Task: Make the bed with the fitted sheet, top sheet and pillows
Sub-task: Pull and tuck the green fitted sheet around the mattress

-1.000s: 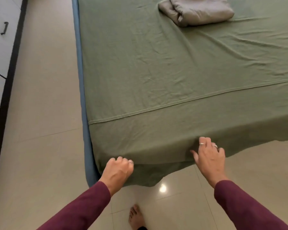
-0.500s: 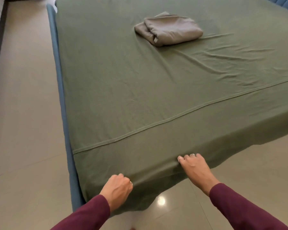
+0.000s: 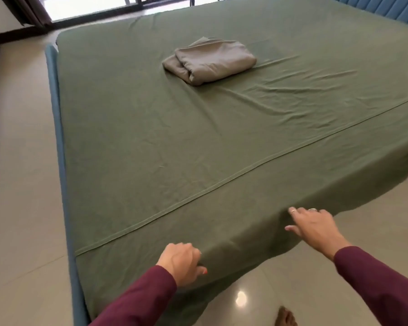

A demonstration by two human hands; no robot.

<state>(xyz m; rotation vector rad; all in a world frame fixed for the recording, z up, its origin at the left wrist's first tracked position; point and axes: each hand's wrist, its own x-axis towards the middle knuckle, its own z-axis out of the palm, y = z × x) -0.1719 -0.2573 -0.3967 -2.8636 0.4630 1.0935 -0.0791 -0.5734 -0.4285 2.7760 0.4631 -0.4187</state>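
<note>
A green sheet (image 3: 198, 142) is spread over the whole bed, with a seam running across its near part and creases toward the right. Its near edge hangs over the foot of the bed. My left hand (image 3: 180, 263) grips that hanging edge with curled fingers. My right hand (image 3: 316, 225) is on the same edge farther right, its fingertips tucked into the fabric. A folded grey-brown sheet (image 3: 212, 60) lies on the green sheet toward the far middle. No pillows are in view.
The blue bed frame (image 3: 57, 128) borders the left side and a blue headboard (image 3: 386, 8) stands at the far right. Glossy tiled floor (image 3: 17, 184) surrounds the bed. A window or glass door (image 3: 92, 5) is at the far end. My bare foot (image 3: 285, 317) stands below.
The view has lifted, showing more of the bed and the far window. Both hands stayed on the sheet's hanging edge, and my right hand slid a little rightward along it.
</note>
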